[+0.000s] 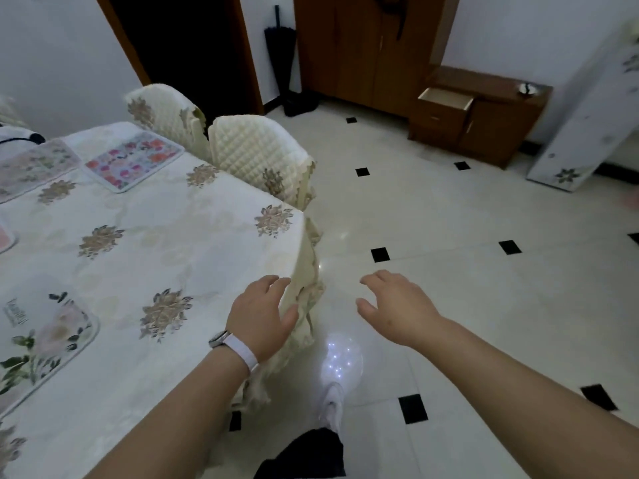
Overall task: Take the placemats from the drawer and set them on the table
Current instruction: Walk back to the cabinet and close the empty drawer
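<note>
Several floral placemats lie on the table [179,236] with its cream flowered cloth: a bright pink-and-orange one [133,160] at the far side, a pale one [33,167] to its left, and a rose-print one [41,340] near me. A sliver of another mat [5,236] shows at the left edge. My left hand [259,312], with a watch on the wrist, hovers over the table's near corner with relaxed fingers and holds nothing. My right hand [394,305] hangs over the floor, fingers loosely spread and empty. An open drawer [446,98] juts from a brown cabinet at the far right.
Two quilted cream chairs [256,150] stand at the table's far side. A dark doorway [179,46], a black umbrella [280,46] and a tall wooden wardrobe [366,46] line the back wall. A white floral panel [587,112] leans at the right. White tiled floor [449,219] stretches between.
</note>
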